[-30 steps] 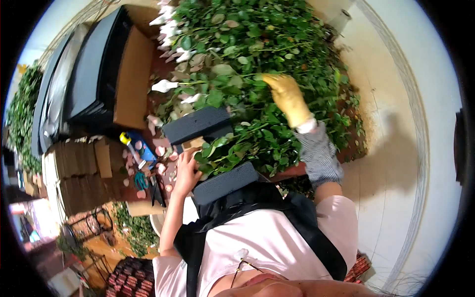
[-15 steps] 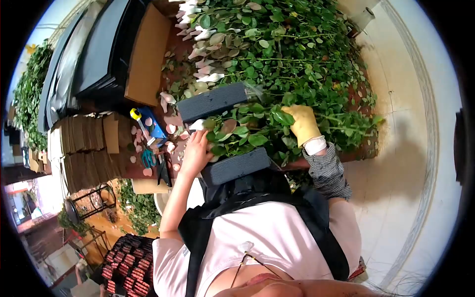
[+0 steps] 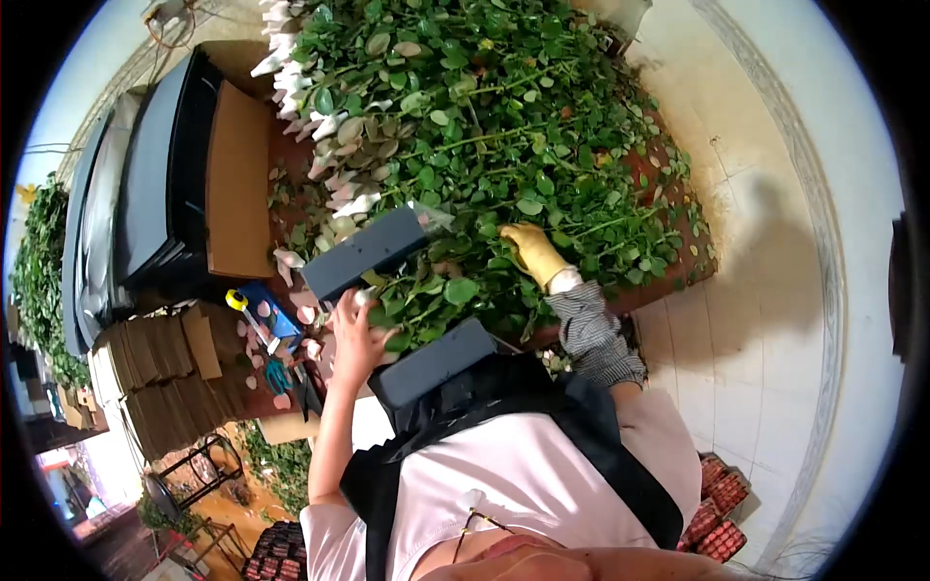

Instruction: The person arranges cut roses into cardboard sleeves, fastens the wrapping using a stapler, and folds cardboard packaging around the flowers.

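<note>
Grey wrap (image 3: 434, 365): leafy stems (image 3: 426, 298) between flaps. Left hand (image 3: 355, 339): fingers spread. Right hand (image 3: 539, 256): gloved, fingers' grip unclear.

We look through a single camera worn on the person's head, facing forward and steeply down. Our wide, round view bends lines towards its black border. Nearest us, at the bottom, is the pink shirt (image 3: 528, 460); farther off, mid-view, the left hand (image 3: 356, 341) and right hand (image 3: 539, 256) above the counter (image 3: 288, 155); a white wall (image 3: 862, 242) curves along the right.
</note>
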Tool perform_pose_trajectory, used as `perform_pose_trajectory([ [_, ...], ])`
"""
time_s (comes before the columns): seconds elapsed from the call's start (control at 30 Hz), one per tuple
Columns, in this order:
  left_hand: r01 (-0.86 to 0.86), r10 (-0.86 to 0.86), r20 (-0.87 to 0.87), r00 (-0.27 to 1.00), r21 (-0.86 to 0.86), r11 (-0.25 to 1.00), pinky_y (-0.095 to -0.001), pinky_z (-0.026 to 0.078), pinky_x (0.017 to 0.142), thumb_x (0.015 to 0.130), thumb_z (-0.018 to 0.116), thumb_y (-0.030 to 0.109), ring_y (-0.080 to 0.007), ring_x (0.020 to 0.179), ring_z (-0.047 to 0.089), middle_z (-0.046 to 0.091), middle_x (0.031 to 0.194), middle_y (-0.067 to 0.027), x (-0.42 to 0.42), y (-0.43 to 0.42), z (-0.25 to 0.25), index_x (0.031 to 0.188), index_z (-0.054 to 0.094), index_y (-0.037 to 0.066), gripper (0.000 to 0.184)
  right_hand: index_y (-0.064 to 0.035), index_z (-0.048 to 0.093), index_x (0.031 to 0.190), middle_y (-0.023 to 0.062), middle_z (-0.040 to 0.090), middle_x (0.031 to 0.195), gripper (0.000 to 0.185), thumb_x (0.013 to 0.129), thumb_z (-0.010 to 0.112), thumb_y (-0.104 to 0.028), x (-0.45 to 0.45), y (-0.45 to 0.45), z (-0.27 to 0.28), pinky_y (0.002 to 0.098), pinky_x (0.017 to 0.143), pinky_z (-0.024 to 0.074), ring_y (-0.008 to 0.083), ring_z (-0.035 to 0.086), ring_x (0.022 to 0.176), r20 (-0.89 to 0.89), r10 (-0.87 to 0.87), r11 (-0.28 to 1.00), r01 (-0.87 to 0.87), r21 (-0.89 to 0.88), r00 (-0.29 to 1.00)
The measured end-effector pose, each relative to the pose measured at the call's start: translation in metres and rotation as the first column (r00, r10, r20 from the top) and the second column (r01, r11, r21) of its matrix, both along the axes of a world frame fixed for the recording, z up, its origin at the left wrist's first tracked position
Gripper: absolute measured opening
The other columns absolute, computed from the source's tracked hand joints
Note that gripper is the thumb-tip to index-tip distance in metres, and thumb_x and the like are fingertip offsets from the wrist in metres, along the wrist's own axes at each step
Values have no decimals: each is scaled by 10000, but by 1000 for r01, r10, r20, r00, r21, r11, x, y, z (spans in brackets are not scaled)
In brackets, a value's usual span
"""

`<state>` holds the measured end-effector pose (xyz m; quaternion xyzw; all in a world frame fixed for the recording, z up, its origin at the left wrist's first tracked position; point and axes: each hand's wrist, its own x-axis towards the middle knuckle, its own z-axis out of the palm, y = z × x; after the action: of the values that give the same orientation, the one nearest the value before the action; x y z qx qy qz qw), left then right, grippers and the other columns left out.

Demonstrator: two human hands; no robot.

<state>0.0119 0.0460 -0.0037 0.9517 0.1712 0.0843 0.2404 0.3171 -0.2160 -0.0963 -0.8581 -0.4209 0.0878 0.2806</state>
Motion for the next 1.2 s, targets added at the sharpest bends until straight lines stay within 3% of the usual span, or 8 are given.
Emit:
perform_pose_trajectory([
  [0.13,-50,50,-40,998,-1,999,-509,371,1084,755,831,254,-427,1335,367,349,1474,-225,-7,-6,4,1234,582,19,589,-101,545,1351,145,587,1342,473,883,610,-101,42,18,73,373,1047,440,294,560,1229,-426,29,985,-99,-143,904],
  [0.4,-98,100,16,995,-124,987,-501,329,1099,713,856,256,-405,1327,373,389,1455,-209,-7,-7,-2,1192,610,25,585,-72,626,1200,145,695,1034,292,929,557,-156,112,147,82,427,805,528,290,660,949,532,-11,997,-29,68,847],
  [0.47,-104,108,28,994,-121,987,-504,339,1092,704,859,246,-408,1318,381,393,1452,-208,-7,-7,-4,1179,609,31,578,-82,641,1159,102,720,973,287,887,557,-115,130,168,47,455,801,526,316,676,895,475,-52,883,263,-389,879],
  [0.6,-118,124,45,991,-111,987,-523,361,1066,665,879,219,-417,1288,403,395,1444,-204,-8,-7,-12,1170,610,50,598,-113,734,965,61,739,956,200,907,549,-166,121,196,37,425,671,535,268,706,906,465,112,782,211,-587,878],
  [0.77,-120,124,30,992,-115,986,-519,350,1075,656,879,205,-401,1315,379,385,1464,-184,-6,-7,-5,1146,620,52,575,-153,707,849,45,710,836,162,853,570,-66,162,160,43,369,734,503,255,670,833,536,-95,995,101,18,839],
  [0.93,-120,125,37,991,-114,986,-506,332,1082,645,877,210,-386,1337,363,387,1477,-171,-7,-8,0,1173,615,65,607,-63,713,925,126,676,851,192,871,547,17,146,93,198,444,873,527,292,659,861,793,-243,904,-167,394,559],
  [1.13,-104,108,43,993,-93,990,-505,329,1085,647,876,215,-385,1330,368,394,1471,-160,-7,-5,-3,1187,616,73,617,-29,694,905,146,668,848,138,769,716,-42,131,78,215,428,829,536,339,640,851,653,8,997,46,-66,758],
  [1.2,-120,128,55,990,-124,985,-503,326,1089,654,870,218,-387,1326,372,399,1467,-158,-8,-7,-5,1183,620,69,603,-64,663,1020,142,674,892,293,745,696,31,118,82,226,452,907,523,324,644,915,716,-99,969,-95,226,691],
])
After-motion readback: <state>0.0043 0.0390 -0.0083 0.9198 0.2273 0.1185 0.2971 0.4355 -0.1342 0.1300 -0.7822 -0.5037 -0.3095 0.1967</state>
